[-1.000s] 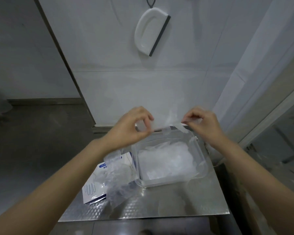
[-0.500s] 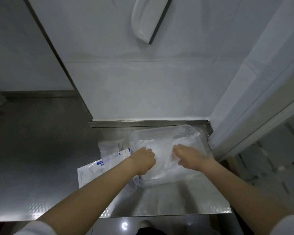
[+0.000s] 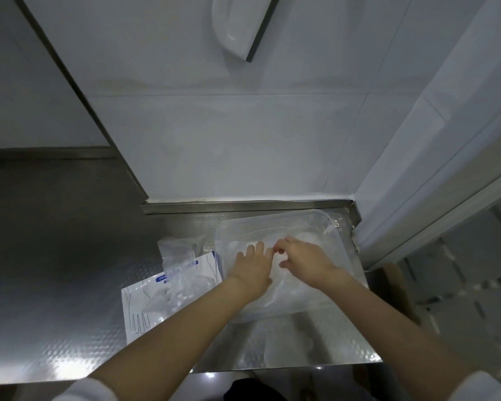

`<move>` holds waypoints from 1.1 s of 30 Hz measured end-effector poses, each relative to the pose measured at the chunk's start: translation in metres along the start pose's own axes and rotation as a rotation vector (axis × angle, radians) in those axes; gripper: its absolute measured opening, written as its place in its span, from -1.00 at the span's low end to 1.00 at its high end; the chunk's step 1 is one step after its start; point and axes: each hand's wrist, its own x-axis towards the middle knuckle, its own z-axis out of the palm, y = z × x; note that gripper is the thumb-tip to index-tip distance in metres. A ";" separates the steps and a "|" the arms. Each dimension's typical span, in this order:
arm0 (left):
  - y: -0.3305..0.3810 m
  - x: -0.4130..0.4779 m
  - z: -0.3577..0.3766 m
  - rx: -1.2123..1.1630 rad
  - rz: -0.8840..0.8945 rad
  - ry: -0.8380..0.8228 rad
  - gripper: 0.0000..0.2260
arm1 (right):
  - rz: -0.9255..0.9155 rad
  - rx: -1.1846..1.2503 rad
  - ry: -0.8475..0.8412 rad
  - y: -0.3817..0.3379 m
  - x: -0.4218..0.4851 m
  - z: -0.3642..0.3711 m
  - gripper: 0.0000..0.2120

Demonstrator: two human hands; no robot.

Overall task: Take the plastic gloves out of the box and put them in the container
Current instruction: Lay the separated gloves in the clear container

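A clear rectangular plastic container stands at the back right of the steel counter, with a pile of thin translucent plastic gloves in it. Both my hands are inside it. My left hand lies flat with straight fingers on the gloves. Beside it, my right hand touches the gloves with bent fingertips, thumb apart from them. The white glove packet, with a blue label and a hand outline, lies flat to the left of the container, and crumpled clear plastic sits on it.
The embossed steel counter stretches left; its front edge is near my elbows. A raised metal ledge and a white tiled wall stand behind the container. A white scraper hangs on the wall above. A wall corner closes the right side.
My hands came down from holding a glove stretched in the air above the container into the container. The left hand has gone from curled to flat on the gloves.
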 end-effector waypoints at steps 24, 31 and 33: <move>-0.015 -0.005 -0.011 0.104 0.040 -0.141 -0.58 | 0.136 -0.363 -0.231 -0.007 0.001 -0.002 -0.67; -0.050 -0.071 -0.038 -0.331 -0.073 0.623 -0.83 | -0.041 0.323 0.354 -0.103 -0.021 -0.003 -0.69; -0.069 -0.087 -0.028 -0.353 -0.179 0.658 -0.85 | -0.121 0.381 0.316 -0.123 -0.021 0.003 -0.68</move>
